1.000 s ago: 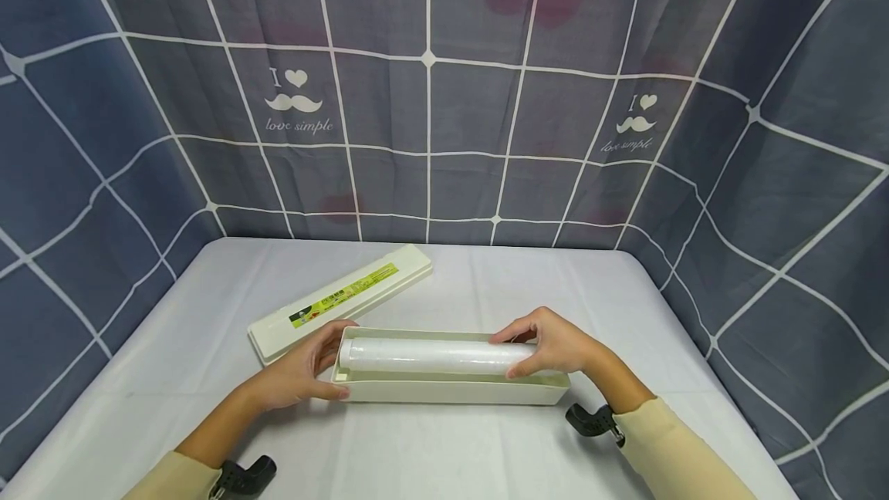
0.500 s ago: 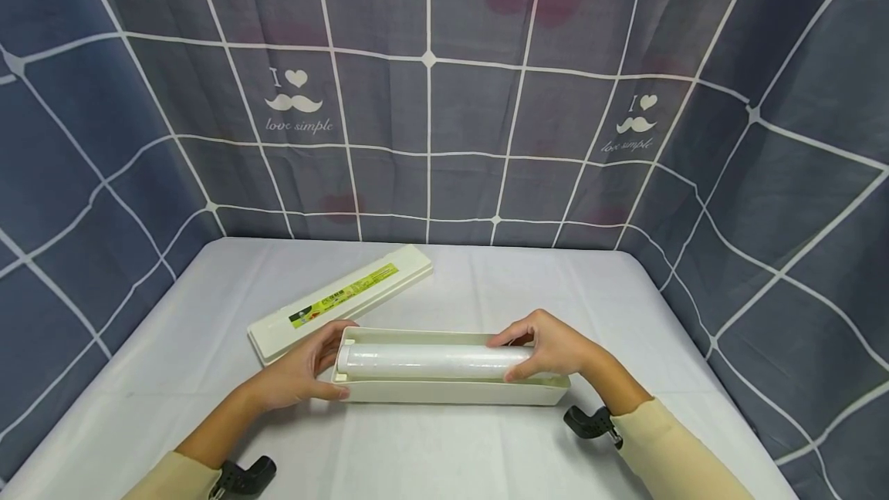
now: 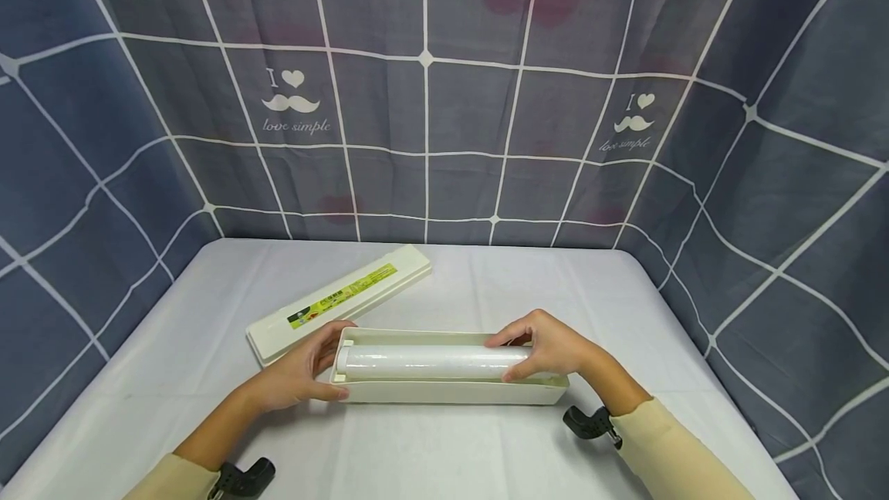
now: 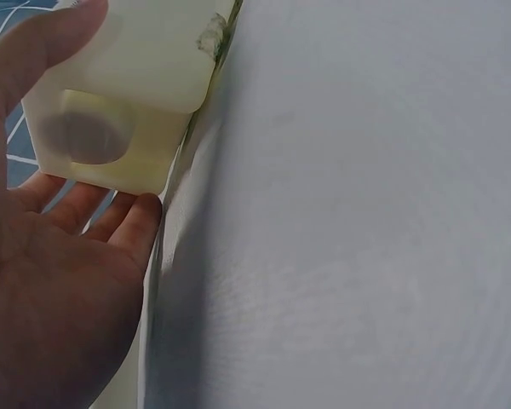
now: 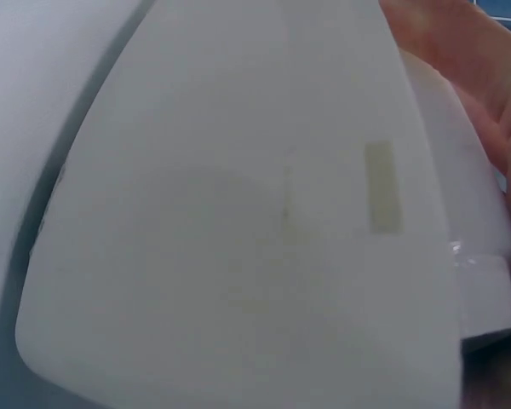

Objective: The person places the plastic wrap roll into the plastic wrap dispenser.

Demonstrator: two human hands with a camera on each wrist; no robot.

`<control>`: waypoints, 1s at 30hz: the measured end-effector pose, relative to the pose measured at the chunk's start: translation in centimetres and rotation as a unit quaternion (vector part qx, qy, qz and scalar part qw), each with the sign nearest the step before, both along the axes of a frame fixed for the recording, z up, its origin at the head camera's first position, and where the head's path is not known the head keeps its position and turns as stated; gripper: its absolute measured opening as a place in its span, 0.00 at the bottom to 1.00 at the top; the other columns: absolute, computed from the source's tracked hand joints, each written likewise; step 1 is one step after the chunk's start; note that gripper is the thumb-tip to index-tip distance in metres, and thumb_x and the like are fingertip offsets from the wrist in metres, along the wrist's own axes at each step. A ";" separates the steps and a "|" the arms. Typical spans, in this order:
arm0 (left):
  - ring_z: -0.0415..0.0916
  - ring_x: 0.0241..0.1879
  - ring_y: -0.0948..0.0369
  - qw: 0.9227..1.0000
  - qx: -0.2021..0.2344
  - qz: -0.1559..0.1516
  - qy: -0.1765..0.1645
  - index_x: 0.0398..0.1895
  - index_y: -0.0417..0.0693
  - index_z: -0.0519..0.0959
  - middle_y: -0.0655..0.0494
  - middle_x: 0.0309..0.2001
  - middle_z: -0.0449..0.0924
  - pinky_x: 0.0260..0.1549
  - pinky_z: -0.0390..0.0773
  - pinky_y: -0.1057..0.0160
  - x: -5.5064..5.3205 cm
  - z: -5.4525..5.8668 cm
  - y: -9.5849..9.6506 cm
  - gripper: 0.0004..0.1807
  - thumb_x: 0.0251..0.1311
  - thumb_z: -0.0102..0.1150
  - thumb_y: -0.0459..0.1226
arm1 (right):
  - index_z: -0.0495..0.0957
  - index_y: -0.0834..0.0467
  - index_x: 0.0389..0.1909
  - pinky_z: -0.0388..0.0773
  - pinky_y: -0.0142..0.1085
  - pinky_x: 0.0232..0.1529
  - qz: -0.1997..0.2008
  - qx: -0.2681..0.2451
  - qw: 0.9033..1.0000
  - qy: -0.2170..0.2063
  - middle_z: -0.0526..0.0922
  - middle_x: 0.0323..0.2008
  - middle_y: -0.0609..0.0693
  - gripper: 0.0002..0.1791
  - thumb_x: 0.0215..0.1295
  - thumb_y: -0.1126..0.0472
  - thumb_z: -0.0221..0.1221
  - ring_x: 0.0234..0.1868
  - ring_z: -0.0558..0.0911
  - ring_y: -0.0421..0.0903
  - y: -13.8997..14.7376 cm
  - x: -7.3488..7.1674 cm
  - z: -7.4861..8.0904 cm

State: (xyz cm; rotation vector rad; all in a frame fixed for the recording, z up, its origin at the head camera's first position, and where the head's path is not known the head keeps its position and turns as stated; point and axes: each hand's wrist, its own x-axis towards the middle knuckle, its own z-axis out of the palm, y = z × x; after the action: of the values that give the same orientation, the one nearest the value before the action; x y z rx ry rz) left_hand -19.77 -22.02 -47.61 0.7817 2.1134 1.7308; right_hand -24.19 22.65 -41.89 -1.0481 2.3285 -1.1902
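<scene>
A shiny white roll [image 3: 424, 362] lies lengthwise inside a long off-white box [image 3: 444, 393], running from 9 to 3 o'clock. Whether its underside rests on the box floor is hidden.

The right hand [image 3: 545, 346] reaches in at the 3 o'clock end; its grip pinches the roll there, thumb on the 6 o'clock side, fingers on the 12 o'clock side. In the right wrist view the box's blurred wall fills most of the frame, with 1 small yellowish mark [image 5: 383, 187] on it.

The left hand [image 3: 299, 373] has its grip around the box's 9 o'clock end, thumb on the 6 o'clock wall and fingers along the opposite one. The left wrist view shows that end up close, with 1 pale yellow window [image 4: 98, 128] and a round grey shape in it.

At 10 o'clock from the box lies a matching lid [image 3: 347, 310], slanted from 8 to 2 o'clock, its lower end close to the left hand. A yellow-green label [image 3: 342, 296] runs along its top.

Each wrist bears 1 black curved piece [image 3: 590, 422] beside a beige sleeve [image 3: 684, 454]. White cloth covers the surface [image 3: 444, 454]. Beyond, at 12 o'clock and around to 9 and 3, hangs a grey-blue curtain [image 3: 389, 106] with white lines and 2 "love simple" prints [image 3: 295, 103].
</scene>
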 end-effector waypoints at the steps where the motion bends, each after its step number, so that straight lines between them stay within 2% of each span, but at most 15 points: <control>1: 0.69 0.68 0.71 1.000 -0.002 0.001 -0.001 0.76 0.36 0.53 0.32 0.72 0.58 0.66 0.68 0.79 0.0 0.0 0.0 0.55 0.47 0.78 0.26 | 0.88 0.55 0.51 0.87 0.35 0.44 0.005 -0.006 1.000 0.007 0.90 0.47 0.51 0.26 0.46 0.60 0.81 0.43 0.88 0.41 0.0 0.0 0.0; 8: 0.68 0.69 0.67 1.000 -0.007 0.004 -0.001 0.76 0.38 0.54 0.34 0.72 0.59 0.66 0.68 0.79 -0.1 0.1 0.1 0.55 0.46 0.79 0.27 | 0.88 0.57 0.49 0.87 0.38 0.47 0.025 -0.038 0.998 0.041 0.88 0.48 0.51 0.25 0.46 0.62 0.81 0.45 0.87 0.41 0.0 0.1 -0.1; 17: 0.69 0.68 0.70 1.000 -0.006 0.009 -0.007 0.76 0.41 0.56 0.37 0.72 0.61 0.66 0.68 0.78 -0.1 0.1 0.1 0.55 0.46 0.79 0.28 | 0.90 0.54 0.47 0.87 0.33 0.48 -0.016 0.003 0.998 0.060 0.91 0.44 0.48 0.24 0.46 0.58 0.81 0.43 0.88 0.38 0.0 0.5 0.2; 30: 0.70 0.68 0.72 1.000 -0.003 0.004 -0.011 0.76 0.41 0.55 0.37 0.72 0.61 0.65 0.69 0.78 -0.1 0.1 0.1 0.55 0.46 0.80 0.29 | 0.90 0.51 0.47 0.86 0.31 0.50 -0.042 0.011 0.996 0.074 0.91 0.46 0.46 0.24 0.46 0.56 0.81 0.47 0.88 0.37 0.0 0.8 -0.3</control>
State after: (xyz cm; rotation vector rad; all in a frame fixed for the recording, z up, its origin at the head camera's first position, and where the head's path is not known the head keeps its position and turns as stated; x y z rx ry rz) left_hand -19.86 -21.92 -47.53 0.7507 2.1087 1.7294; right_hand -23.40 22.68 -42.22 -1.0734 2.5170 -1.1496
